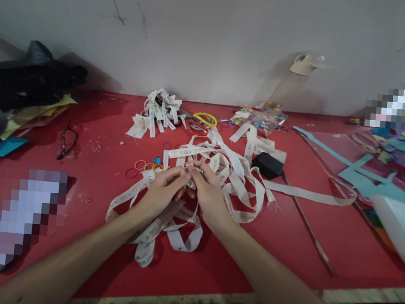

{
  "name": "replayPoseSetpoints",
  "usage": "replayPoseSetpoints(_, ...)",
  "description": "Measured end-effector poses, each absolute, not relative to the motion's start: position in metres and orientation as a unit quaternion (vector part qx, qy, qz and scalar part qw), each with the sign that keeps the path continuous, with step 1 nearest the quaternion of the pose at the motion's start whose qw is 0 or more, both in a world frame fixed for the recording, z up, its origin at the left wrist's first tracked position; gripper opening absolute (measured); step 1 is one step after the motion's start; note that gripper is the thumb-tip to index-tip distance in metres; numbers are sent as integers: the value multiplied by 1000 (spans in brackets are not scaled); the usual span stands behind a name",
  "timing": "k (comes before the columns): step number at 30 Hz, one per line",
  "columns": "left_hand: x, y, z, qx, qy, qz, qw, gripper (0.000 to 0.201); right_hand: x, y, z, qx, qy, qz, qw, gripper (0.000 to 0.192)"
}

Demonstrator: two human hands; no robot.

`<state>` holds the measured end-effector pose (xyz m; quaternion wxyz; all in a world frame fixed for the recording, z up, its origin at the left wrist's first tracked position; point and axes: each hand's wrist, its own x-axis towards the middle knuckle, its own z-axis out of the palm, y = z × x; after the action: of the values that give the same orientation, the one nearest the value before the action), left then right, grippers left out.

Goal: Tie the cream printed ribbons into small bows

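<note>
Over the middle of the red table, my left hand (167, 185) and my right hand (209, 190) meet, thumbs and fingertips pinched together. Between them is a small bunched piece of white ribbon (192, 184), mostly hidden by the fingers. Long loops of white printed ribbon (240, 183) lie tangled around and beneath both hands. Several small coloured hair ties (140, 165) rest just beyond my left hand. Farther back sits a pile of ribbon-tied pieces (160, 108), with scissors (205, 119) to its right, yellow and red at the handles.
A black block (268, 165) lies right of the ribbon, its cord running toward the front edge. Eyeglasses (67, 141) and black bags (28, 77) are at left. Plastic packets (262, 118) stand by the wall. Blue strips (370, 178) and a white container (397, 228) occupy the right.
</note>
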<state>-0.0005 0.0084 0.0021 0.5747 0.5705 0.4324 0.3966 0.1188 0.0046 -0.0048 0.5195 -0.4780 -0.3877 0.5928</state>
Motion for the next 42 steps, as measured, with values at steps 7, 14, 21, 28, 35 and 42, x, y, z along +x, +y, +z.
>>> replayPoseSetpoints(7, 0, 8, 2, 572, 432, 395, 574, 38, 119, 5, -4, -479, -388, 590, 521, 18)
replayPoseSetpoints(14, 0, 9, 1, 574, 434, 393, 573, 37, 119, 5, -6, -480, -389, 589, 521, 18)
replayPoseSetpoints(21, 0, 6, 1, 604, 444, 383, 540, 36, 118, 3, -4, -466, -385, 576, 551, 21)
replayPoseSetpoints(28, 1, 7, 0, 637, 435, 367, 520, 34, 120, 3, -4, -487, -430, 527, 549, 20)
replayPoseSetpoints(35, 0, 3, 4, 548, 398, 379, 630, 37, 119, -3, 3, -489, -419, 521, 561, 19)
replayPoseSetpoints(42, 1, 3, 2, 536, 402, 389, 632, 35, 119, -4, 4, -494, -422, 526, 549, 19)
